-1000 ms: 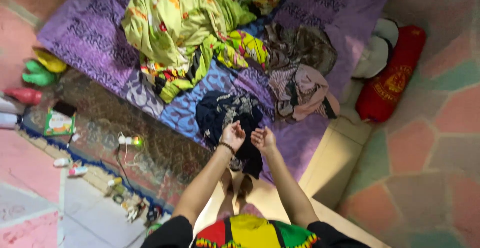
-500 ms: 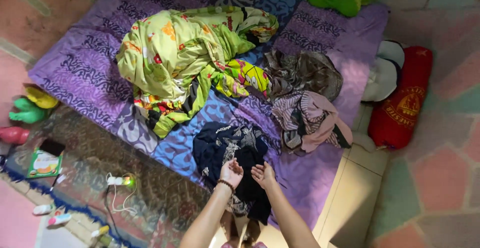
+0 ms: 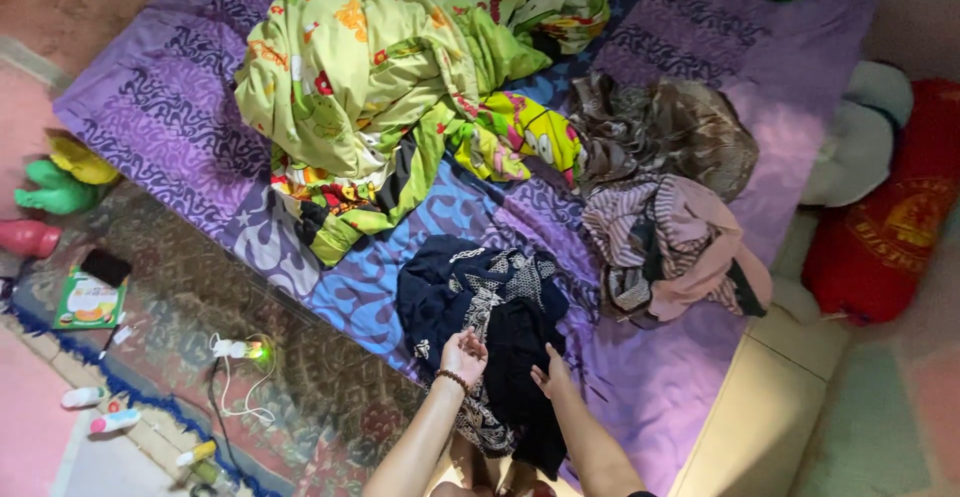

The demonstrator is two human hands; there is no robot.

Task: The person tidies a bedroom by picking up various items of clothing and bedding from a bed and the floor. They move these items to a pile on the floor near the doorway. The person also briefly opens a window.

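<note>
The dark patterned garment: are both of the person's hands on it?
Yes: the left hand and the right hand both rest on the dark patterned garment.
</note>
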